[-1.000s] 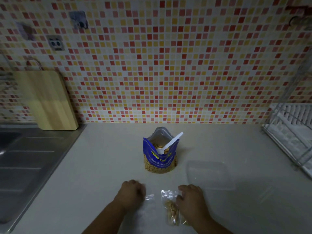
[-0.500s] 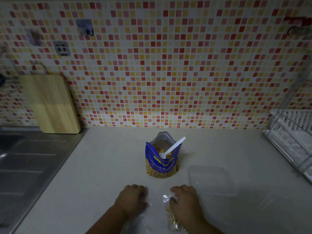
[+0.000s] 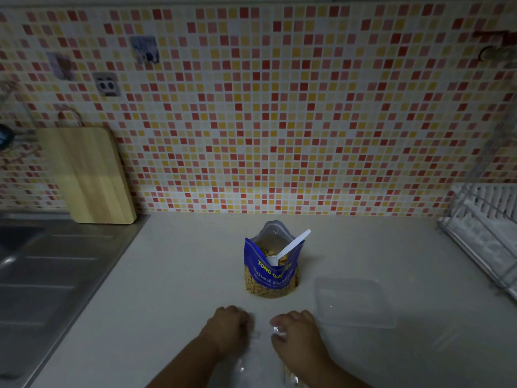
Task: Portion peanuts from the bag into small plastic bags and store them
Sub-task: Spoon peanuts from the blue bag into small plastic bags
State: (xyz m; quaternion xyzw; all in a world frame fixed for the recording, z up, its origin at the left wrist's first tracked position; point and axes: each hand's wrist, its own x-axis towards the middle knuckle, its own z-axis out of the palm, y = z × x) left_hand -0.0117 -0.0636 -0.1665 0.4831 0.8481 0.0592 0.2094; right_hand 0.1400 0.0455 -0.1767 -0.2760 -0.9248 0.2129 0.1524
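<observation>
Just in front of the blue stand-up foil bag of salted peanuts (image 3: pixel 270 273), the fingers (image 3: pixel 284 322) of the right hand (image 3: pixel 299 338) curl down over the top of a small clear plastic bag (image 3: pixel 277 330). A few peanuts show through that small bag below the wrist, and the palm covers the rest. Beside it, the left hand (image 3: pixel 229 329) lies knuckles-up with its fingers (image 3: pixel 242 317) bent under. They sit at the edge of a sheet of clear plastic (image 3: pixel 243 366), but the tips are hidden, so whether they pinch it I cannot tell.

The blue bag stands upright and open — a white plastic spoon (image 3: pixel 289 247) leans in its mouth, handle up and to the right. Right of the blue bag and a little nearer lies a clear rectangular plastic container (image 3: pixel 354 302), flat on the pale countertop (image 3: pixel 181 261).

Behind the blue bag rises a wall of small red, orange and yellow mosaic tiles (image 3: pixel 307 121). Far to its left a light wooden cutting board (image 3: pixel 89 175) leans against that wall, above a steel sink drainboard (image 3: pixel 50 275). Far to its right stands a white wire dish rack (image 3: pixel 486 219), cut off by the frame edge.

The light is dim — the clear plastic shows only as faint glints, and both forearms run out of the bottom of the view.
</observation>
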